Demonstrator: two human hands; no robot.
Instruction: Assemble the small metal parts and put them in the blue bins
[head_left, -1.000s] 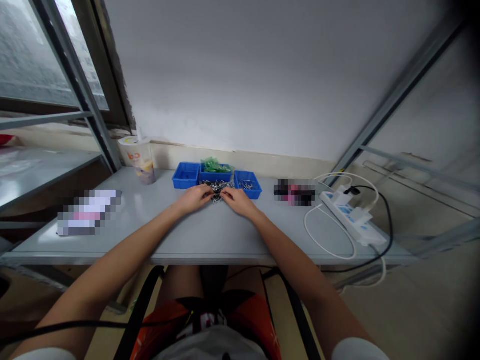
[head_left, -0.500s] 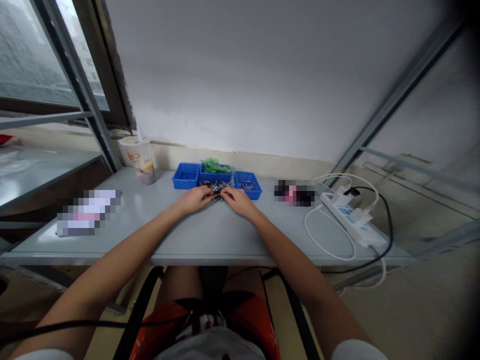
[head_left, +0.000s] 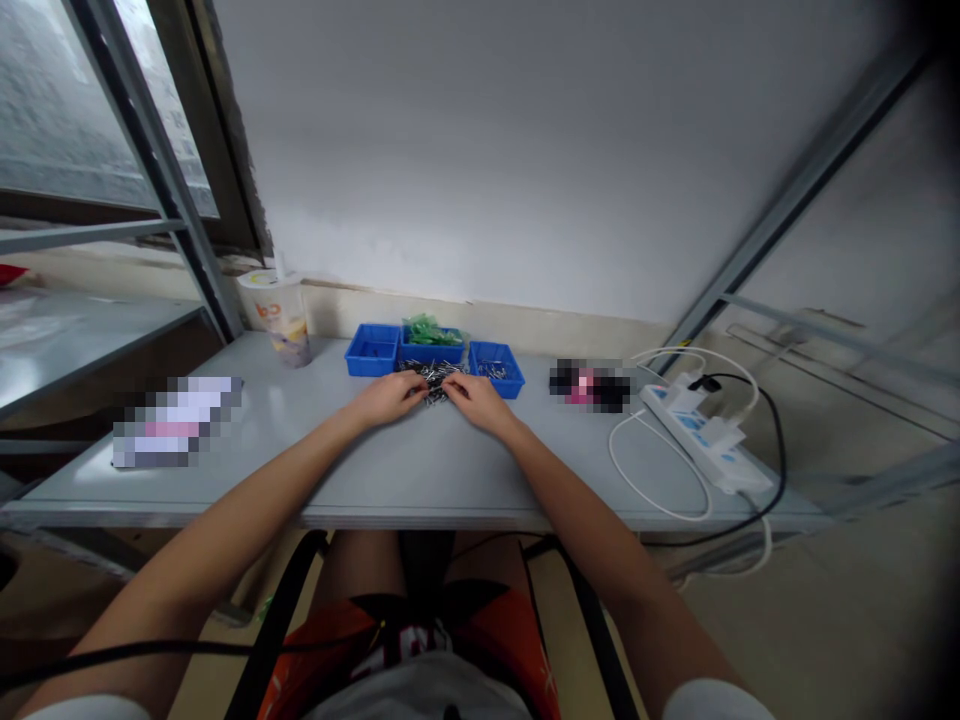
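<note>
1. Head view: your left hand (head_left: 388, 397) and right hand (head_left: 474, 400) both rest on the grey desk (head_left: 390, 470), meeting at a pile of small metal pins (head_left: 433, 377)
2. Pile sits mid-desk, just in front of the row of blue bins, between your two hands
3. Left fingers (head_left: 418, 386) curled in, tips touching the pile's left edge; too small to tell if they actually pinch a pin
4. Right fingers (head_left: 452, 385) likewise curled, tips at the pile's right edge; can't tell whether they hold anything
5. Three blue bins side by side behind the pile: left bin (head_left: 372, 350), middle bin (head_left: 430, 351) with green parts (head_left: 429, 330) heaped on it, right bin (head_left: 496, 368) with a few metal bits inside
6. Drink cup (head_left: 277, 318) with a straw stands at the desk's back left, near the window frame, well apart from your hands
7. Blurred-out item (head_left: 174, 421) lies on the left part of the desk; another blurred-out item (head_left: 591, 385) sits just right of the right bin
8. White power strip (head_left: 703, 433) lies at the desk's right end, with a white cable (head_left: 651, 480) looped in front of it and a black cable (head_left: 777, 440) curving round its far side
9. Your forearms run in from both lower corners, converging on the pile
</note>
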